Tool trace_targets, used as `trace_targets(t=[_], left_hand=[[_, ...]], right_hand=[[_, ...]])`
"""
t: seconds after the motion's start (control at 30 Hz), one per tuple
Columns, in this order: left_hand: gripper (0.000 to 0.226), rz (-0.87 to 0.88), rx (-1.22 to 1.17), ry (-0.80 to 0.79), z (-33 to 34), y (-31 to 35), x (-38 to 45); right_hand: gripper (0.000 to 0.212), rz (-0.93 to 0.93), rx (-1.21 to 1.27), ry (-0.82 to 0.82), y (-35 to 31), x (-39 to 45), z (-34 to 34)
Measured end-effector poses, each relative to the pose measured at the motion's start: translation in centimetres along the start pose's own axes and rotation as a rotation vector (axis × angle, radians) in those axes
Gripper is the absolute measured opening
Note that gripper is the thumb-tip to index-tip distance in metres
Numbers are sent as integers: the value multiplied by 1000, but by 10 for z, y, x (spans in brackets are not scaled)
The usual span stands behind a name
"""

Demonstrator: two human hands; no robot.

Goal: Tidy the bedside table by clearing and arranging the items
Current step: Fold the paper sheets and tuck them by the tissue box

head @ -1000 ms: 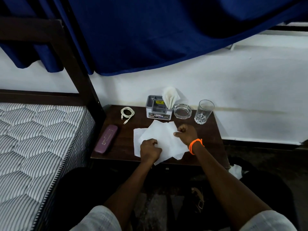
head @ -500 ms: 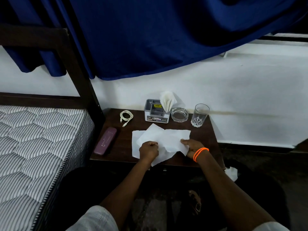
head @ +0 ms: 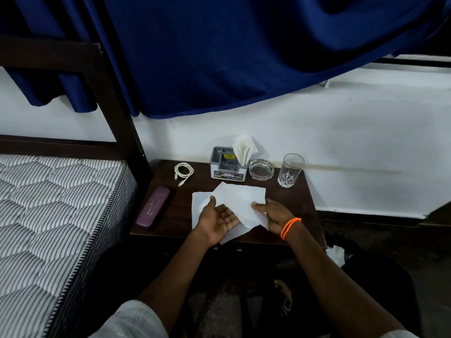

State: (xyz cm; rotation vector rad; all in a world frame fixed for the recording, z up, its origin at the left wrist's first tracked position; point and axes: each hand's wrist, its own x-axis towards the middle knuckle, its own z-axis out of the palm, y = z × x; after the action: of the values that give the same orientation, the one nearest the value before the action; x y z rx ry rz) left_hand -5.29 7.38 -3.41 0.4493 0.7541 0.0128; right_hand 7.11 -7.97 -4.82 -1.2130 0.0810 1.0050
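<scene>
Holding a loose white tissue sheet (head: 234, 203) between both hands, the person works at the front of the bedside table (head: 288, 191), the landmark for everything here. The left hand (head: 217, 219) is palm-up with fingers spread and only lightly curled, the sheet draped over its fingertips with the thumb at its left edge. The right hand (head: 273, 214) is also mostly open, its thumb and fingers pinching the sheet's right edge. A second tissue sheet (head: 199, 208) lies flat on the table's front under the held one.

Along the table's back edge, from left to right, sit a coiled white cable (head: 183, 172), a grey napkin holder (head: 227, 167) with folded napkins (head: 242, 150) standing in it, a glass ashtray (head: 261, 169) and a drinking glass (head: 290, 170). A purple case (head: 153, 210) lies at the table's left front, close to its edge. Something white and crumpled (head: 338, 255) lies below the table's right front corner; what it is cannot be told.

The sheet seems to be in the middle of being folded or gathered. Thin tissue held this loosely could tear or slip and drop off the table's front edge. A wide sweep of the right forearm toward the back could knock the drinking glass over, since it stands upright near the back right corner. The purple case could be nudged off if the left elbow swings outward.
</scene>
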Motion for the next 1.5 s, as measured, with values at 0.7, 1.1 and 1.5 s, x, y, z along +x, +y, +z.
trace_targets(t=[0.7, 1.1, 1.5], left_hand=[[55, 59, 68, -100, -19, -3, -4], [33, 129, 84, -43, -22, -3, 1], [34, 154, 218, 20, -24, -5, 13]], right_hand=[[80, -61, -4, 104, 8, -1, -6], [44, 2, -60, -114, -13, -29, -3], [50, -16, -168, -166, -21, -33, -11]])
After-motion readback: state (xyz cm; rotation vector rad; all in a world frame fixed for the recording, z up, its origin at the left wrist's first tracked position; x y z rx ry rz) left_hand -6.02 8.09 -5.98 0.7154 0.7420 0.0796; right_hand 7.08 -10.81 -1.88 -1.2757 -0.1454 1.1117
